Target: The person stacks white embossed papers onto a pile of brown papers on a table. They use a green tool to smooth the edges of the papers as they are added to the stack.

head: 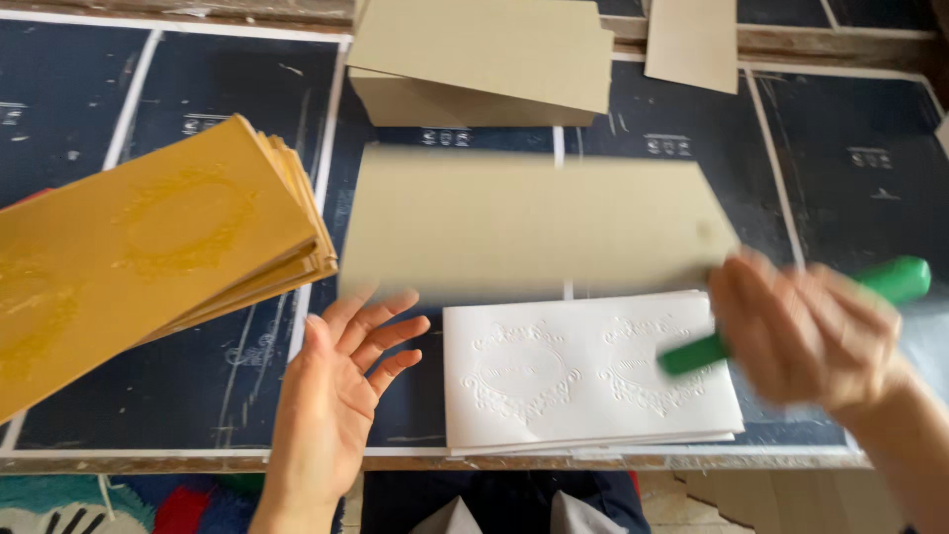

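Fingers [381, 331] of your left hand [331, 405] are spread and released, palm up, grasping nothing; they sit just left of the white embossed stack [583, 381], which serves as the landmark. Far left of that stack, a thick fanned pile of gold embossed sheets [148, 252] rests tilted on the dark work surface [850, 158]. Just above the white stack, a plain grey-beige board [534, 222] is blurred and seems to be in the air or skimming the surface; whether your right hand pinches its right corner, you cannot tell from the blur. Further above it lies a stack of the same beige boards [484, 64], with one more board [692, 40] up and to the right. At the right edge of the white stack, your right hand [801, 331] is clenched on a green handled tool [890, 282]. Judging by the piles, a good share is already gold and many boards and white sheets remain. The white top sheet shows two raised oval wreath frames, clean and flat.
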